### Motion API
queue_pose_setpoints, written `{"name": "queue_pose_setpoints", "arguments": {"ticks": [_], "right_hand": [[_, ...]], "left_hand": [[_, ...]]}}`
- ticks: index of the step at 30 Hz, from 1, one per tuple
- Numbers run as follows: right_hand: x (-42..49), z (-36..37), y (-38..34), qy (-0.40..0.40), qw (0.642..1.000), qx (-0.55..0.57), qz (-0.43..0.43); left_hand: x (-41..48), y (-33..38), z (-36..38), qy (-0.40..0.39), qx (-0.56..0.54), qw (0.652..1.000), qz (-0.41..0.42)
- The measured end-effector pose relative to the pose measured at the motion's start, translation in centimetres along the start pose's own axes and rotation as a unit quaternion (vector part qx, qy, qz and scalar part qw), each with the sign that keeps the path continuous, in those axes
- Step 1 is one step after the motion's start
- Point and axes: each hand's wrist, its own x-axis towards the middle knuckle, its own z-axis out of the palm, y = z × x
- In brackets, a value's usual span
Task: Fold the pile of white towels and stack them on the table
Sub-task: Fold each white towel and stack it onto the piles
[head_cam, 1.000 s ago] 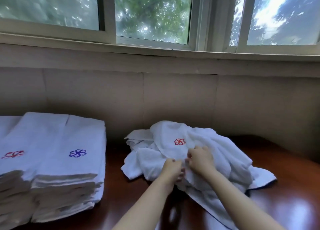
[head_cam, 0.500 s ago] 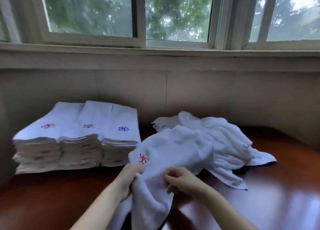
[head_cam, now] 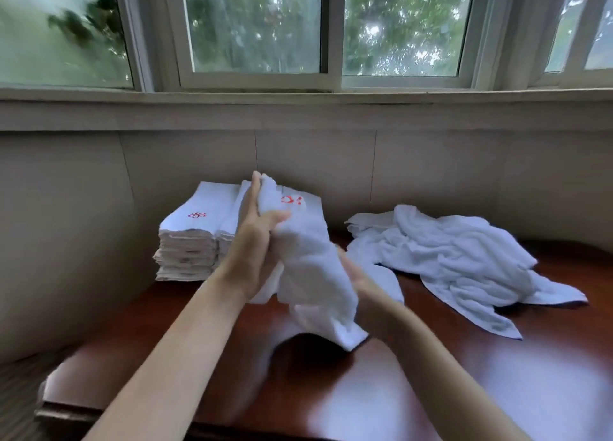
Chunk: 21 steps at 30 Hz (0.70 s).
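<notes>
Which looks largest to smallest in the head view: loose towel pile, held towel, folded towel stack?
1. The loose towel pile.
2-3. The held towel and the folded towel stack look alike; the towel is nearer the camera and hides part of the stack, so unranked.

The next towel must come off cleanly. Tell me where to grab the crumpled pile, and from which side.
Probably the flat corner sticking out of the pile toward you. Come from the near side: it lies alone on the table, clear of the bunched folds.
</notes>
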Motion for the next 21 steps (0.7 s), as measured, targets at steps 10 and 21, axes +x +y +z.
{"name": "queue_pose_setpoints", "arguments": {"ticks": [10,21], "right_hand": [[-1.1,-2.0,-4.2,0.047,0.996,0.062,-0.044],[-0.7,-3.3,-10.8,0.128,0.935,0.323,-0.073]], "left_hand": [[-2.1,-2.8,2.9,-0.089,0.120,0.985,-0.081],[-4.2,-13.8,-1.4,0.111,0.450,0.871,-0.161]]}}
